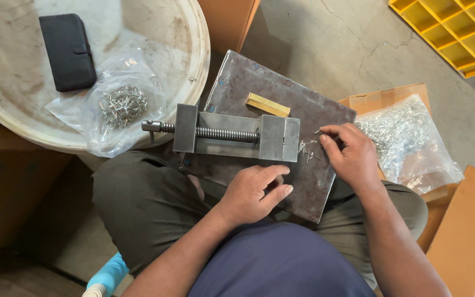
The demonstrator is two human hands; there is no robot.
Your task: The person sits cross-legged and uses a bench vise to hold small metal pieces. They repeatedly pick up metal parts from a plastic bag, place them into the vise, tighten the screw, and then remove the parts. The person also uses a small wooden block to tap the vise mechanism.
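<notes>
A dark metal plate (248, 88) lies across my lap. On it sits a small steel vise (232, 135) with a threaded screw, and a brass bar (268, 104) lies behind it. My left hand (254, 192) rests on the plate's near edge, fingers loosely curled, holding nothing that I can see. My right hand (350, 154) is at the vise's right end, its fingertips pinching among several small metal pins (309, 148) scattered on the plate; whether a pin is held I cannot tell.
A white round lid (6, 104) at left carries a black case (68, 52) and a clear bag of metal pins (122, 104). Another bag of pins (405, 137) lies in a cardboard box at right. A yellow divided crate (452, 30) stands far right.
</notes>
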